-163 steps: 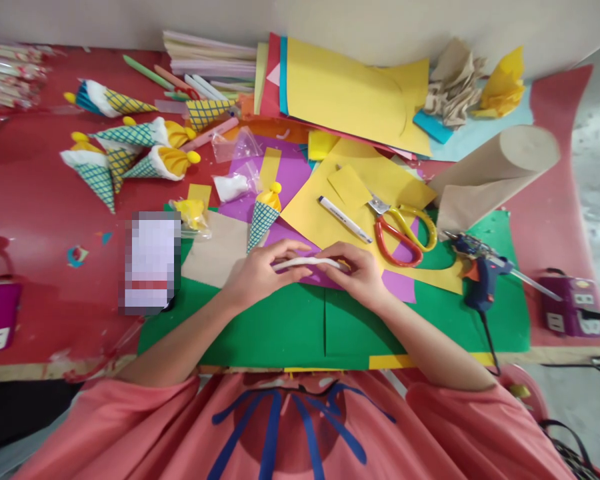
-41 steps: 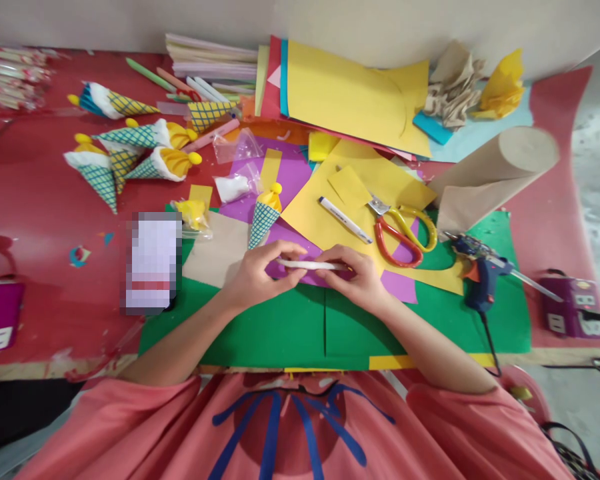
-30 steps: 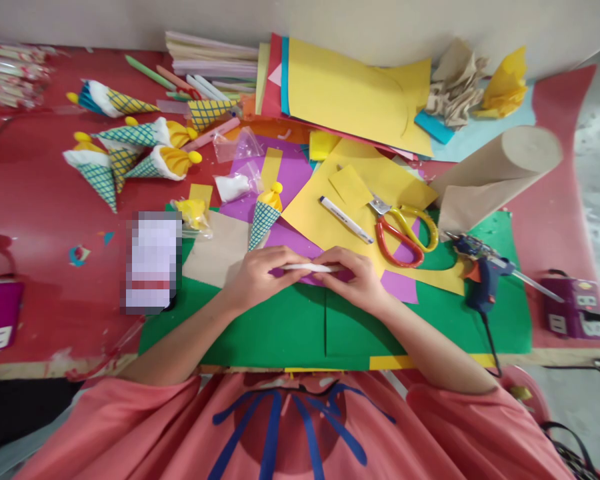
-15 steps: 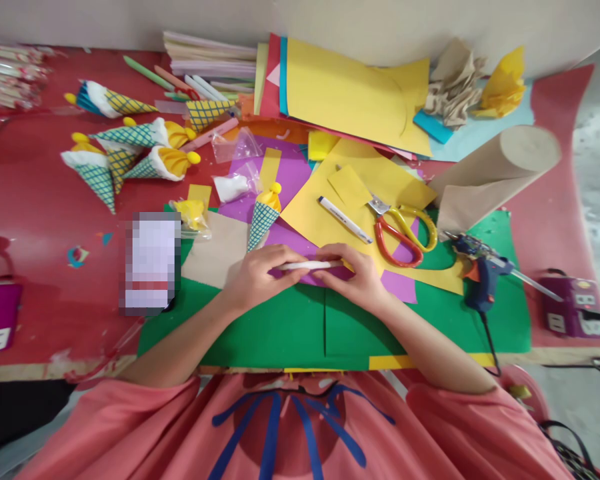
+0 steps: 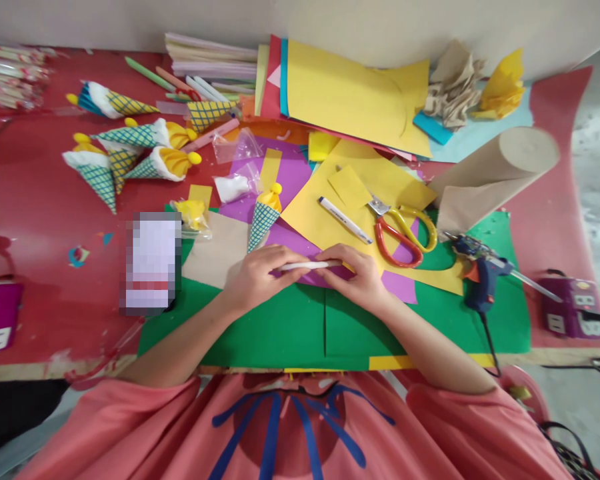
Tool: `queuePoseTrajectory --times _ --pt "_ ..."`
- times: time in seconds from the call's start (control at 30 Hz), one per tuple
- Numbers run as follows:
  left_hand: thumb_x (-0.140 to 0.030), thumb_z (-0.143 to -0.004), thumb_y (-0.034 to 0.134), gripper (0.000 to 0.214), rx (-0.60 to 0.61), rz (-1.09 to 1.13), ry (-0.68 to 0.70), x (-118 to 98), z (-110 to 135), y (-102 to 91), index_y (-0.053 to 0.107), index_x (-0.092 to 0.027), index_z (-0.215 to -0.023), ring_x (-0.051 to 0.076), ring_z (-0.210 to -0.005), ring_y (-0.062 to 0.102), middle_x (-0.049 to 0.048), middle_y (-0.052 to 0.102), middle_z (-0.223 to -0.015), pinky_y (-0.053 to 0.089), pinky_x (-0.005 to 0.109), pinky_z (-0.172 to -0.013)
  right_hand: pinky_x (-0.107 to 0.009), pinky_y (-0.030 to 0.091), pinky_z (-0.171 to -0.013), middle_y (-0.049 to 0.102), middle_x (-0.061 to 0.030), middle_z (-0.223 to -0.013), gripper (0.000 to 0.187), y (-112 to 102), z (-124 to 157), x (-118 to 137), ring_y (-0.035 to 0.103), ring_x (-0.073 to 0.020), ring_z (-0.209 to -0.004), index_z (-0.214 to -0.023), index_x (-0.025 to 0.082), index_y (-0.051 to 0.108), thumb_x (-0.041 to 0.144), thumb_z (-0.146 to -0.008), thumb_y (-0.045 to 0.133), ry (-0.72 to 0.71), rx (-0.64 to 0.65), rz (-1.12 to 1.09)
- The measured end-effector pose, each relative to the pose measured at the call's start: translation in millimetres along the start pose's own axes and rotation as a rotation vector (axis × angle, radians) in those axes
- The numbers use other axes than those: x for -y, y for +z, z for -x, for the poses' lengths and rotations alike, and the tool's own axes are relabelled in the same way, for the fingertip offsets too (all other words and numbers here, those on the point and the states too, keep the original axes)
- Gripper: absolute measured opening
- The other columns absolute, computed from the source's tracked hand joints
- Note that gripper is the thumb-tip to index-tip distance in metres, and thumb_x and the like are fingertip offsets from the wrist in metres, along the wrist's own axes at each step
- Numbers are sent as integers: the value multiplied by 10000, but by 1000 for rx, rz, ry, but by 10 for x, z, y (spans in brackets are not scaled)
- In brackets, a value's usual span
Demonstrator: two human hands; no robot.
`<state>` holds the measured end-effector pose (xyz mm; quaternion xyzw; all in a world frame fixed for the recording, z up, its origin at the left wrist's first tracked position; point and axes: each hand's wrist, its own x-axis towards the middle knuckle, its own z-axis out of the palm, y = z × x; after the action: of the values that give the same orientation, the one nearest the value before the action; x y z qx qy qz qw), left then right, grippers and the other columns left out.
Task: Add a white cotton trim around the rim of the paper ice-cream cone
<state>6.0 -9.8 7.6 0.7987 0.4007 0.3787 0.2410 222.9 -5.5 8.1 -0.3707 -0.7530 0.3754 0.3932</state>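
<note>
Between both hands stretches a thin white strip of modelling clay [image 5: 309, 265], held level above the green mat. My left hand [image 5: 260, 275] pinches its left end between thumb and fingers. At the opposite end, my right hand [image 5: 356, 272] pinches it the same way. Just beyond my left hand lies a small paper cone [image 5: 263, 223] with a blue grid pattern, a yellow top and a yellow ball. A small bag of white clay [image 5: 234, 188] and a bag of yellow clay [image 5: 193, 217] sit farther to the left.
Scissors [image 5: 399, 233] and a marker [image 5: 345, 220] lie on yellow sheets. A glue gun [image 5: 483, 273] rests on the green mat [image 5: 275, 333] at right, near a brown paper roll [image 5: 495, 177]. Several finished cones [image 5: 91, 175] and a blurred phone [image 5: 153, 263] are at left.
Almost nothing differs. Both hands keep their places on the white clay strip, with only a slight shift of the right fingers.
</note>
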Motion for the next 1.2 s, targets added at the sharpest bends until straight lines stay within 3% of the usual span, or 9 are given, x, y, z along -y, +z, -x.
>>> queuePoseTrajectory --times 0.13,0.33,0.47,0.6,0.87,1.1,1.2 --pt "-387 -866 709 314 34 -38 -44 -5 4 -6 696 -189 -1110 125 -750 704 33 778 -927 537 217 -718 -246 565 -677 722 -58 -840 46 -5 -8 -6 699 -151 -749 -945 180 653 162 -904 648 -50 -14 -7" --pt "-282 -928 638 136 41 -41 56 20 14 2 714 -200 -1004 113 -695 661 8 751 -805 506 227 -702 -262 583 -720 727 -65 -886 114 8 6 2 711 -162 -796 -999 190 643 150 -894 663 -60 -4 -7" --pt "-272 -916 655 132 17 -37 52 34 30 6 715 -204 -1011 120 -717 667 7 752 -816 519 240 -745 -249 580 -711 720 -58 -885 128 5 10 5 709 -151 -792 -1001 191 637 128 -891 652 -66 -21 -11" --pt "-285 -866 720 293 -24 -59 71 9 16 14 688 -193 -1143 120 -755 698 30 780 -931 538 220 -732 -240 573 -694 720 -47 -851 70 0 4 3 706 -145 -763 -964 191 646 151 -907 639 -60 -29 -15" --pt "-206 -880 701 190 -45 -103 158 27 28 43 708 -186 -1068 107 -721 705 19 788 -866 535 204 -714 -236 567 -681 737 -55 -873 89 18 13 7 715 -149 -766 -995 192 647 183 -907 650 -31 1 -6" --pt "-366 -898 679 319 -17 -130 70 18 34 32 681 -204 -1173 100 -643 677 5 772 -829 540 215 -681 -231 550 -652 727 -45 -852 65 10 23 -10 699 -144 -737 -982 192 660 202 -930 622 -19 7 2" --pt "-335 -890 692 244 -23 -110 75 1 21 24 686 -197 -1092 110 -697 692 13 769 -854 542 217 -705 -236 553 -659 734 -43 -846 64 7 23 -12 703 -147 -739 -974 196 666 233 -929 638 -13 -7 9"
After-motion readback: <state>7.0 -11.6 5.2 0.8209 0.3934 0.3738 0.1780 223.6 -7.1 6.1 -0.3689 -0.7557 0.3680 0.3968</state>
